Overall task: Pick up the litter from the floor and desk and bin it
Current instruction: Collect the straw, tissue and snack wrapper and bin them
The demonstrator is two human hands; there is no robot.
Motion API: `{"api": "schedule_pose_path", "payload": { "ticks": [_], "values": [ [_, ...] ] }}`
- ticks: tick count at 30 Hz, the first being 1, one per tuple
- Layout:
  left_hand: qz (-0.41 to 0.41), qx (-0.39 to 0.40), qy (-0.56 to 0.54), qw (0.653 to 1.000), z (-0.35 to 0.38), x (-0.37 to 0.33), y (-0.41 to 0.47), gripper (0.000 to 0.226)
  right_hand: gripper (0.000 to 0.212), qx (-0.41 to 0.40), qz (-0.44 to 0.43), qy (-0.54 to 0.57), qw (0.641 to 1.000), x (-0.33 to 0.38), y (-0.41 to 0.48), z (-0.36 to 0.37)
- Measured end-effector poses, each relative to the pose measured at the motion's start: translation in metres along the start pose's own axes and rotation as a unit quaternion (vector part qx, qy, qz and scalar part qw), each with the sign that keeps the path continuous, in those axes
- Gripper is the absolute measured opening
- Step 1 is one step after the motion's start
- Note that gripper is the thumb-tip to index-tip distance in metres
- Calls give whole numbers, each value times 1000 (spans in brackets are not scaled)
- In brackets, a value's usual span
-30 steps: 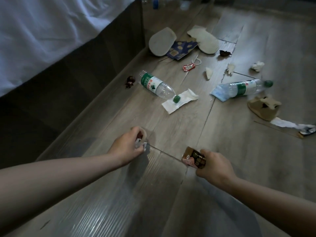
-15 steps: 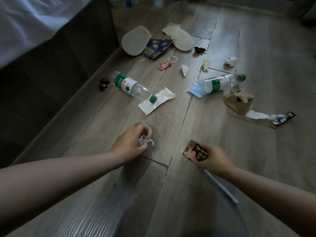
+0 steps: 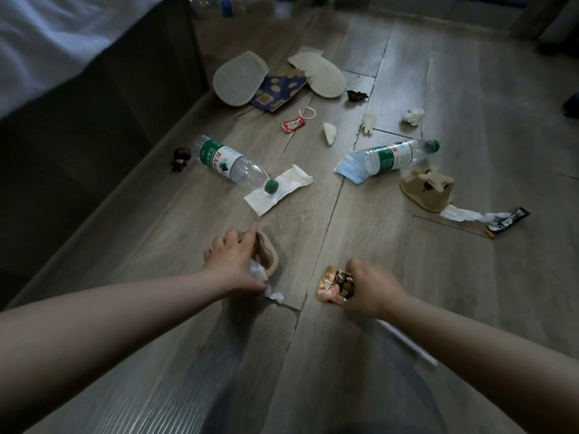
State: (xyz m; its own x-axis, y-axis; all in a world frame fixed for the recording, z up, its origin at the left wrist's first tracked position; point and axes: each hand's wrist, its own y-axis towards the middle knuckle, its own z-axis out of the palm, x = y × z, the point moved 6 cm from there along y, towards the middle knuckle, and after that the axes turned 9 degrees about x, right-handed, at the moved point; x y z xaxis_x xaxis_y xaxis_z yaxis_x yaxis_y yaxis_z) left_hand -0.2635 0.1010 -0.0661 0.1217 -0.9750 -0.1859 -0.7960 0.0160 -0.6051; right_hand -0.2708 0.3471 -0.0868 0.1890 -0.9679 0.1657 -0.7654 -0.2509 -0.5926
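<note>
Litter lay ahead on the floor [image 3: 407,261], among it a water bottle [image 3: 232,164] on a napkin [image 3: 279,191]. The right hand [image 3: 374,286] clenched a snack wrapper [image 3: 336,285], presumably gathered for the bin. The left hand [image 3: 233,264] pinched a white tissue [image 3: 261,274] while reaching onto a beige scrap [image 3: 266,252], possibly peel, likely to collect both together.

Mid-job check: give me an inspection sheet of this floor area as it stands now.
Surface: wooden floor, littered.
Job's things: left bottle lying, cap over a napkin; right bottle lying across a face mask; ketchup sachet; crumpled tissue; black sachet.
Clutter: slippers and a blue paper bag.
Hands: left hand holds a paper scrap; right hand grips a snack wrapper.
Cables: nothing seen.
Surroundings: bed at the left.
</note>
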Motion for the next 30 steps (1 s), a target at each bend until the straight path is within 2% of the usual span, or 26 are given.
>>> {"api": "schedule_pose_path", "payload": {
  "ticks": [4,9,13,16,21,30],
  "values": [
    [-3,2,8,1000,-1,-1,11,132,48,45,27,73,996,5,6,-5],
    [31,-10,-23,999,-4,-6,25,126,19,-16,31,59,998,4,5,5],
    [53,-34,-44,997,-19,-17,41,112,24,-68,-6,50,996,3,2,8],
    [62,-29,-28,997,-30,-27,56,115,27,-96,-31,59,993,0,0,9],
    [47,5,-13,999,-35,-31,72,127,29,-91,-29,60,994,-1,2,12],
    [60,38,-15,997,-46,-36,68,120,26,-83,-41,78,993,-5,-1,10]
  ]
}}
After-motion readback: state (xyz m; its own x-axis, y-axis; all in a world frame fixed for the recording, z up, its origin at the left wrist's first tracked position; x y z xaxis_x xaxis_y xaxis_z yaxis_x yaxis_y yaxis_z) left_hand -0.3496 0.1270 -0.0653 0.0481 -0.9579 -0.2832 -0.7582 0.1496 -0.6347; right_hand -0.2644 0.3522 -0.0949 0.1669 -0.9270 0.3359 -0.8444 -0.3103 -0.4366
